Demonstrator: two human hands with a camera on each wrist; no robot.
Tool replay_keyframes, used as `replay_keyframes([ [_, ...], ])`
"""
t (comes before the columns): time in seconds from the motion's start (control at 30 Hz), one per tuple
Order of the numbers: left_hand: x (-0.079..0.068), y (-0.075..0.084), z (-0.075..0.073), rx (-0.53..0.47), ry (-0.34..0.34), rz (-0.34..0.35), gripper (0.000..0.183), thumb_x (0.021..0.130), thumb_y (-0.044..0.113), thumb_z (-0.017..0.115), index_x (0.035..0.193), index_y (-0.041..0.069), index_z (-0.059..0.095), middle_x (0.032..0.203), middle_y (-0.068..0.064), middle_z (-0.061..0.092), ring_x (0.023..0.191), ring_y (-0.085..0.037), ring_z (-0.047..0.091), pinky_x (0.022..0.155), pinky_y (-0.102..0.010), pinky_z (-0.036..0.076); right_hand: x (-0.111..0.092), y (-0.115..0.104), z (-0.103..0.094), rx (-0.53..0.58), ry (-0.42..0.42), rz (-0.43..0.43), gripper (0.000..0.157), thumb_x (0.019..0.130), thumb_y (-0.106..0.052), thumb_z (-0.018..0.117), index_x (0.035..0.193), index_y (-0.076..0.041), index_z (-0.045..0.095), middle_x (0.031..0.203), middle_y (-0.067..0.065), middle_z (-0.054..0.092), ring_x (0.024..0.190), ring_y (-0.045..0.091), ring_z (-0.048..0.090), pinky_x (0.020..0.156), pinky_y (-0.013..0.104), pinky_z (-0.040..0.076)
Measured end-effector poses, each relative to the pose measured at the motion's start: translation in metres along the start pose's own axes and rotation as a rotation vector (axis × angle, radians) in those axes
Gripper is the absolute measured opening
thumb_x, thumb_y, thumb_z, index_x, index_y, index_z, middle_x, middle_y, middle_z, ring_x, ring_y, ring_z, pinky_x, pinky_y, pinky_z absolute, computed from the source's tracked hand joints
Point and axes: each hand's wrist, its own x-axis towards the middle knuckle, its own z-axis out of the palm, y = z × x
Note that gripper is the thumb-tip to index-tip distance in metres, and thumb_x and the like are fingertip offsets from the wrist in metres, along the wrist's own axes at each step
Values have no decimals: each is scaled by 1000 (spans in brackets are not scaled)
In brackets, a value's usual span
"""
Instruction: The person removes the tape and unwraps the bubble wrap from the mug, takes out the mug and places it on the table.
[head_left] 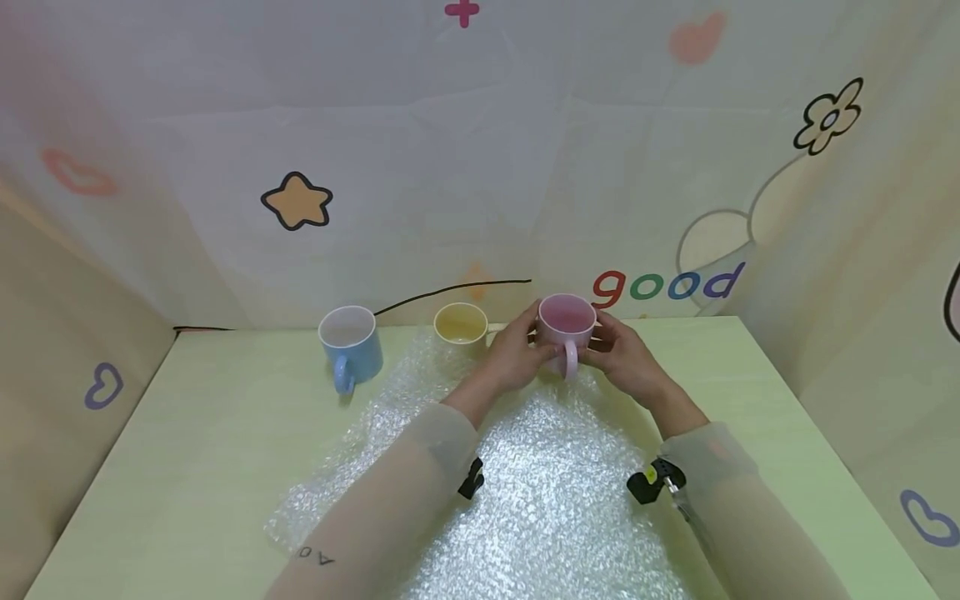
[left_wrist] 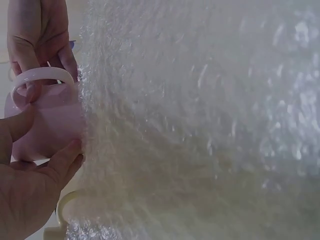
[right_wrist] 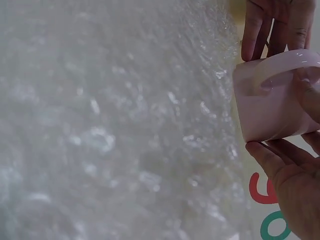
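Both hands hold a pink mug (head_left: 551, 333) at the back of the table, its handle turned toward me. My left hand (head_left: 517, 350) grips its left side, thumb on the front wall near the handle. On the other side my right hand (head_left: 621, 354) grips the mug, thumb likewise at the front. In the left wrist view the pink mug (left_wrist: 52, 125) sits between the fingers of both hands, close to the edge of the bubble wrap (left_wrist: 200, 100). The right wrist view shows the mug's handle (right_wrist: 285, 67) and fingers around its wall.
A yellow mug (head_left: 461, 325) stands left of my left hand, behind the bubble wrap's far edge. Farther left is a blue mug (head_left: 356, 346). The bubble wrap sheet (head_left: 555, 483) covers the middle of the table (head_left: 187, 450). A printed curtain (head_left: 450, 167) hangs behind.
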Motion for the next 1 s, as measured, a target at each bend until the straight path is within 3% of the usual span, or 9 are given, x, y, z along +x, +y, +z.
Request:
replay_keyframes([
  [0.17,1,-2,5,13,2,-21,80,101,18,67,167,24,22,163,-13,43,147,-34,47,119,-49,42,3,6,1,33,-24,2,72,101,-4,64,164,-13,28,160,24,42,147,47,44,113,53,45],
  [0.53,5,-7,13,48,12,-53,82,100,15,66,166,10,17,161,-20,43,146,-35,48,123,-45,38,7,17,4,52,-63,-17,73,102,-2,61,164,-11,24,160,26,40,147,49,42,114,56,42],
  [1.0,5,-6,15,109,25,-53,81,100,16,67,165,7,21,158,-19,48,144,-35,51,123,-46,38,7,23,4,69,-87,-2,76,102,-2,61,166,-12,19,161,27,39,148,49,40,117,59,39],
])
